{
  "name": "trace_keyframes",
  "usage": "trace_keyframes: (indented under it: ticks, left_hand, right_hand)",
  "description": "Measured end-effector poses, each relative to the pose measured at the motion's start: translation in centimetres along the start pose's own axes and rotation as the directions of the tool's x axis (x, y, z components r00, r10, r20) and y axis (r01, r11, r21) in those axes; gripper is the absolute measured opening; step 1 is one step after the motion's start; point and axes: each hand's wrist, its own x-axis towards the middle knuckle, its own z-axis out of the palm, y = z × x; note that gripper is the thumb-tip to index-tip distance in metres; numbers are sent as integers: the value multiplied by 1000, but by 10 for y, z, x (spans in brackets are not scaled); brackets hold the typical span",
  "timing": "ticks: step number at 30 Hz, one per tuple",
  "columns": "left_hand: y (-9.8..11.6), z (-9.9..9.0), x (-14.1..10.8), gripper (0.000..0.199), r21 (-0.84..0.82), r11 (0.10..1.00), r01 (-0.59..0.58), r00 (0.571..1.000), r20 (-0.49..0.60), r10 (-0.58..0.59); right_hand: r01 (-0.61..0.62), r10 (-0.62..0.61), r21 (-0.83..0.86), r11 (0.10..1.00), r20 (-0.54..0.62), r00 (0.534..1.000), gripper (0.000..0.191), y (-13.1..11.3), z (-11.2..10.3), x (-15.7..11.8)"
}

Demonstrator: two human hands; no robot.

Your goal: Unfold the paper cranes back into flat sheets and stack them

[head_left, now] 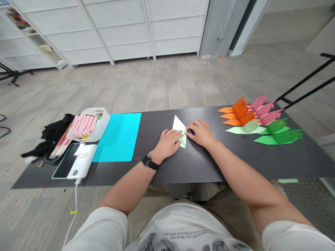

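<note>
Between blue sheet [120, 137], paper birds [269, 118]: left grip [168, 143] flat on, right grip [201, 133] pinching folded paper [178, 124].

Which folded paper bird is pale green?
The pale bird at the near end of the orange birds; the deeper green birds are to its right.

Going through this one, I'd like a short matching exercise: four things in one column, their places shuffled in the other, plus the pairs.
Things
1. Black square-faced watch
2. Flat bright-blue paper sheet
3. Orange folded-paper birds
4. Pointed white-and-pale-green folded paper

Places
A. Next to the pink folded-paper birds
B. At the fingers of the left hand and right hand
C. Strapped on behind the left hand
D. Right of the white plastic basket

Pairs: 1-C, 2-D, 3-A, 4-B
</note>
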Motion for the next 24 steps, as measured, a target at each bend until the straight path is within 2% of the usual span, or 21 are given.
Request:
trace_keyframes:
  ticks: [4,11,21,24]
  left_hand:
    - [-1,2,0,38,9,1000,1,1000,2,-1]
    - [-1,1,0,39,13,1000,10,1000,9,-10]
    - [-3,3,-1,43,-15,1000,15,1000,8,-15]
    - [-2,1,-1,42,-13,1000,16,1000,12,-16]
  right_hand:
    - [33,-31,-32,999,62,998,29,-2,-5,-7]
    - [102,-97,-32,994,139,986,44,-8,-12,-13]
    - [173,-179,51,984,149,973,64,-10,-12,-19]
    - [168,-182,108,980,136,974,62,-6,-13,-17]
